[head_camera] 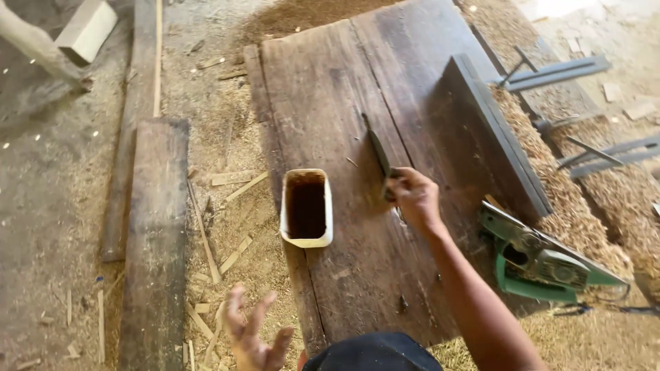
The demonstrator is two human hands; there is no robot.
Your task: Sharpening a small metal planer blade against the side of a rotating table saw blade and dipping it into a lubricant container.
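your right hand point(414, 196) is closed around the handle end of a thin dark tool point(377, 150), maybe a brush or a flat blade; it is too dark and small to be sure which. the tool lies low and points away from you, up the middle of the big wooden board point(330, 89) that serves as your counter. it looks light and stiff, so it should be easy to lift with one hand, and the best place to hold it is right where you hold it now, at the near end, with the far tip free. just beside it, at the left edge of the board, stands a white tub point(306, 207) with dark brown liquid inside. the tub looks like thin plastic, a bit bendy, and the liquid could spill, so i think you should take it by the two long sides and keep it flat. your right arm reaches forward from the near edge, bent a little, wrist low over the wood. your left hand point(252, 336) is open with fingers spread, holding nothing, hanging over the sawdust by the near left corner. a green power planer point(543, 261) rests at the right edge, near your right arm but not touching it.
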